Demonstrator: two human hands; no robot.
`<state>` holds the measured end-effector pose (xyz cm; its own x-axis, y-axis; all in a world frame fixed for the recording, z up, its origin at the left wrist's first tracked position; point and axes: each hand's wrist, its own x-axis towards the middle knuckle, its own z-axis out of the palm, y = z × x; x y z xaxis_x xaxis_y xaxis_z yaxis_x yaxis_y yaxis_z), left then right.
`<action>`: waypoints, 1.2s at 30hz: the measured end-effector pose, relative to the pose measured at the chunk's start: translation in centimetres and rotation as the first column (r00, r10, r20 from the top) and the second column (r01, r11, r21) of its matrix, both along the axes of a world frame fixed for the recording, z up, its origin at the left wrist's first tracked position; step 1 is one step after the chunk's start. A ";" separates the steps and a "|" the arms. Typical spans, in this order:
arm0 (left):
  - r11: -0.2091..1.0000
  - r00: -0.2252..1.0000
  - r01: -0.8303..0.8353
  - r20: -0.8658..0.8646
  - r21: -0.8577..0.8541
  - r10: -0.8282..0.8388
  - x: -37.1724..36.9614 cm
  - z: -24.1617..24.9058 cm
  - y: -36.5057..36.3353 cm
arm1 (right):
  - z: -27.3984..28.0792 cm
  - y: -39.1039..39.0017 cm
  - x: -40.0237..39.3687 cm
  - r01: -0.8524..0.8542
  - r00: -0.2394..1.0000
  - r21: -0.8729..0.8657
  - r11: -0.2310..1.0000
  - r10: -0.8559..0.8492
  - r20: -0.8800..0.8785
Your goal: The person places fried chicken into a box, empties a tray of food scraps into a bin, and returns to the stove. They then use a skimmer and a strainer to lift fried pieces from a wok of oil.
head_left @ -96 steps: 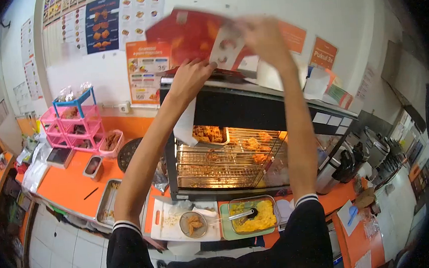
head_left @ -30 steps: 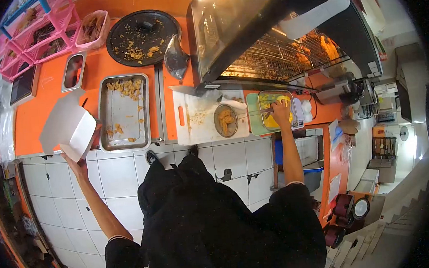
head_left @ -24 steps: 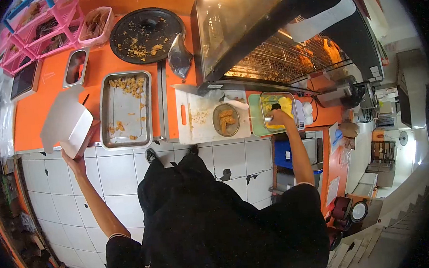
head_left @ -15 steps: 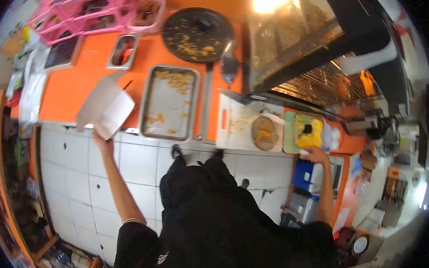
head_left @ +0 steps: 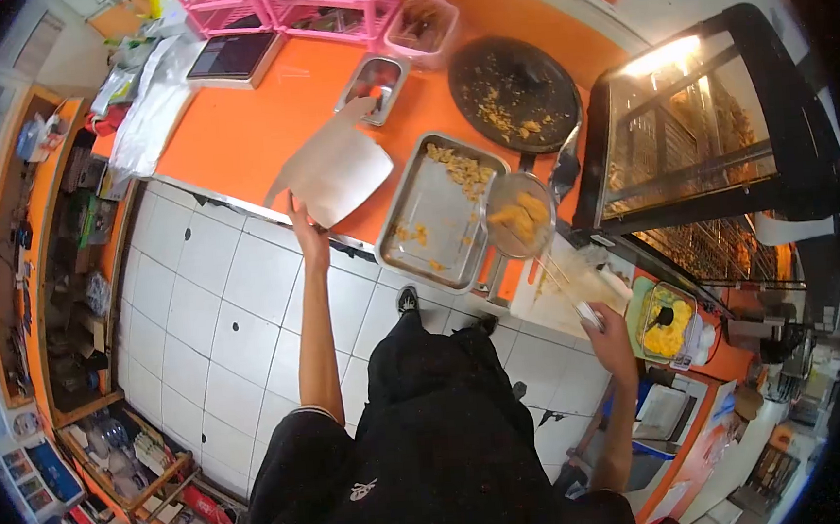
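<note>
My left hand (head_left: 308,233) grips the near edge of an unfolded paper food box (head_left: 344,178), white inside and brown outside, above the counter's front edge. In my right hand (head_left: 613,341) is the handle of a mesh strainer (head_left: 524,240). Orange-brown fried pieces (head_left: 524,214) lie in its round bowl, which hangs over the right rim of a metal tray (head_left: 431,251). Crumbs and small bits are scattered in the tray. A white cutting board (head_left: 564,301) lies under the strainer's handle.
Behind the tray stands a black round pan (head_left: 515,90) with crumbs. A lit glass display warmer (head_left: 689,136) is at the right. A small metal container (head_left: 374,88), pink baskets (head_left: 325,11) and a tub of yellow food (head_left: 666,323) are also on the orange counter (head_left: 235,129).
My right hand has taken hold of the strainer and lifted it off the cutting board, leftward to the tray's edge. The left hand still holds the paper box. The camera view has turned.
</note>
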<state>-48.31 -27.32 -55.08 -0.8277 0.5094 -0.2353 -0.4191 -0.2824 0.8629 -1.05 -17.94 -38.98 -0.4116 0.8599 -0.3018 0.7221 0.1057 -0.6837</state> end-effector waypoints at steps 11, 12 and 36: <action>0.968 0.968 -0.229 -0.127 -0.105 0.216 2.6 -5.1 0.2 | 0.2 2.8 -25.4 -0.578 0.773 0.277 0.768 0.406 0.488; 0.957 0.954 -0.271 -0.162 -0.101 0.253 3.2 -5.3 0.3 | 0.4 2.0 -27.0 -0.629 0.746 0.328 0.705 0.428 0.511; 0.837 0.879 -0.475 -0.189 -0.272 0.438 3.4 -2.0 1.7 | -4.2 -2.2 -30.0 -0.637 0.770 0.767 0.077 0.046 0.636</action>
<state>-44.86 -25.67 -57.04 -0.9790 -0.0134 -0.2035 -0.1998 -0.1361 0.9703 -31.09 -20.18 -43.22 -0.8611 0.3481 0.3705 0.4983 0.7225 0.4792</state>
